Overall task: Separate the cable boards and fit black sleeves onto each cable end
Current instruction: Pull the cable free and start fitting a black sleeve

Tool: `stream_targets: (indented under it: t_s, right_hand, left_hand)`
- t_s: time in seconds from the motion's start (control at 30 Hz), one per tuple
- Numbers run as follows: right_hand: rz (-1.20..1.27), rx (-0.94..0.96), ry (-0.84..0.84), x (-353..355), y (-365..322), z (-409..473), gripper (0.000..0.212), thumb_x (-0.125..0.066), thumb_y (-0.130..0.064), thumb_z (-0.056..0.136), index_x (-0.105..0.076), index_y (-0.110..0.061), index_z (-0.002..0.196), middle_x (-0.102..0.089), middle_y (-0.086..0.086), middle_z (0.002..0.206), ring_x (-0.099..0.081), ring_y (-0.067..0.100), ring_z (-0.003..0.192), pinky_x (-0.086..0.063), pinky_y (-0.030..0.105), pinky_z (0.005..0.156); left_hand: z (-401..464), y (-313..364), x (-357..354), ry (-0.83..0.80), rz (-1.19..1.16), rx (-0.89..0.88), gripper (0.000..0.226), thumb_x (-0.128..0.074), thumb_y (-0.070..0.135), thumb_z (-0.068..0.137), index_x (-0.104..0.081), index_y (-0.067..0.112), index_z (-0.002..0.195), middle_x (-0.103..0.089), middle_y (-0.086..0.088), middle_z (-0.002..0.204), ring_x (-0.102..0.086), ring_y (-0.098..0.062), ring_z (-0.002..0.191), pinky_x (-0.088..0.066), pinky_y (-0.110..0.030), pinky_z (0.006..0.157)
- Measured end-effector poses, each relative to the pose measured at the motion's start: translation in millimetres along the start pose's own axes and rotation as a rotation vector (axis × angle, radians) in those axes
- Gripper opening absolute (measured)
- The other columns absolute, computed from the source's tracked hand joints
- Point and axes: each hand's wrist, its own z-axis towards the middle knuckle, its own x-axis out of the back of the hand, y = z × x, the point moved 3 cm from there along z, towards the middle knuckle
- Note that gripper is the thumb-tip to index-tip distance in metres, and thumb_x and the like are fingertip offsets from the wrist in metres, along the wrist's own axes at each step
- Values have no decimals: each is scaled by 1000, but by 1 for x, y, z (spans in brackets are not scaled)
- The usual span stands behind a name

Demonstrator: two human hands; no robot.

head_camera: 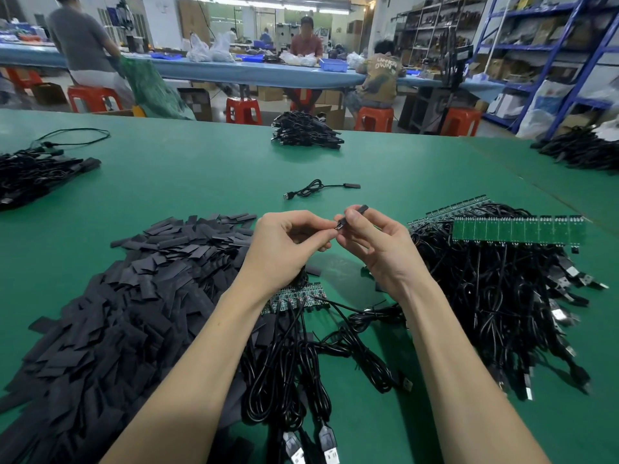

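My right hand pinches a black sleeve that points up and away. My left hand pinches a small cable end board right at the sleeve's near opening. Below my wrists lies a strip of joined green boards with black USB cables trailing toward me. A large heap of loose black sleeves spreads on my left. On my right a long green board panel rests on a pile of cables.
One sleeved cable lies alone on the green table beyond my hands. Bundles of black cables sit at the far centre, left edge and right edge. People sit on red stools at a blue bench behind.
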Motion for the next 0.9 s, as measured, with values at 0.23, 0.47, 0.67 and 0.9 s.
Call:
stream_targets:
  t_s: [0.23, 0.47, 0.67, 0.9]
  right_hand:
    - [-26, -25, -97, 3, -3, -2, 11, -74, -15, 81, -74, -13, 93, -76, 10, 96, -72, 18, 85, -58, 27, 84]
    - [28, -29, -53, -1, 5, 1, 9, -78, -17, 79, -80, -14, 88, -76, 11, 95, -73, 19, 88, -58, 26, 84]
    - [28, -46, -72, 0, 7, 0, 16, -82, -24, 75, -81, -14, 88, -76, 11, 94, -73, 18, 84, -58, 26, 84]
    - [-13, -6, -6, -2, 3, 0, 36, -79, -20, 80, -70, -18, 115, -76, 12, 95, -73, 21, 85, -59, 29, 81]
  left_hand:
    - [0, -1, -3, 15, -47, -8, 15, -79, 2, 84, -80, 14, 94, -78, -7, 84, -72, -18, 72, -58, -26, 73]
    - [0, -8, -2, 90, -138, 48, 10, -79, -1, 83, -76, 8, 85, -76, -9, 75, -72, -19, 67, -57, -24, 70]
    - [-1, -5, -5, 50, -205, 56, 12, -77, -7, 82, -74, 5, 82, -76, -10, 72, -72, -18, 67, -58, -24, 69]
    - [0, -6, -3, 21, -221, 105, 9, -76, -6, 83, -75, 1, 89, -76, -13, 77, -72, -18, 70, -59, -24, 70]
